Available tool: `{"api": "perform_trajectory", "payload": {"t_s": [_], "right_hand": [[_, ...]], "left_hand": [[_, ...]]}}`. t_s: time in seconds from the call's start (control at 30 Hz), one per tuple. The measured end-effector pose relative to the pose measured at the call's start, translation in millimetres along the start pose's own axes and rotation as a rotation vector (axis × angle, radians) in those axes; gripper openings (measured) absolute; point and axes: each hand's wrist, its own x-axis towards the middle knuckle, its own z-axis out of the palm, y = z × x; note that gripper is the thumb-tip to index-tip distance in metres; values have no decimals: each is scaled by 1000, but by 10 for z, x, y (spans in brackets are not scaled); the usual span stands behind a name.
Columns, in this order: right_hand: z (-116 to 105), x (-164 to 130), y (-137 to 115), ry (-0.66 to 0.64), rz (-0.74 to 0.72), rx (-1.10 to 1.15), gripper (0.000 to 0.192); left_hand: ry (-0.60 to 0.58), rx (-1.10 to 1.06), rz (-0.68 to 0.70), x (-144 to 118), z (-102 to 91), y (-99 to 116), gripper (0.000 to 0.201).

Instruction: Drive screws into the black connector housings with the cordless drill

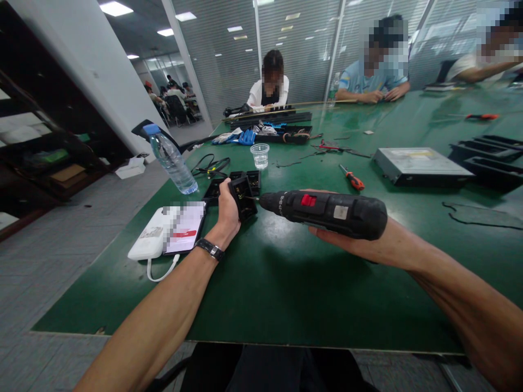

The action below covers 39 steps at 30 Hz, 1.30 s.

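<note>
My left hand grips a small black tray by its left side and holds it tilted up off the table, its hollow side facing right. In my right hand is a black cordless drill with a red switch on top; the fingers wrap its handle, mostly hidden under the body. The drill points left, and its bit reaches to the tray's compartments; whether the tip touches a screw I cannot make out. Behind the held tray lie more black compartment trays with small bits in them.
A water bottle, a white power bank and a phone are at left. Beyond stand a plastic cup, an orange screwdriver and a metal drive box. Several people sit across the green table.
</note>
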Motion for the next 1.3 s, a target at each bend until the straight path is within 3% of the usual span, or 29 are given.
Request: {"api": "perform_trajectory", "payload": {"t_s": [0.33,1.3], "right_hand": [[7,0,-20,8,20,7,68],[5,9,-28,-3,-4,3,56]], "left_hand": [[-19,6,-18,-11,-4,6,46],[-2,6,-8,-9,-1,10,45]]}}
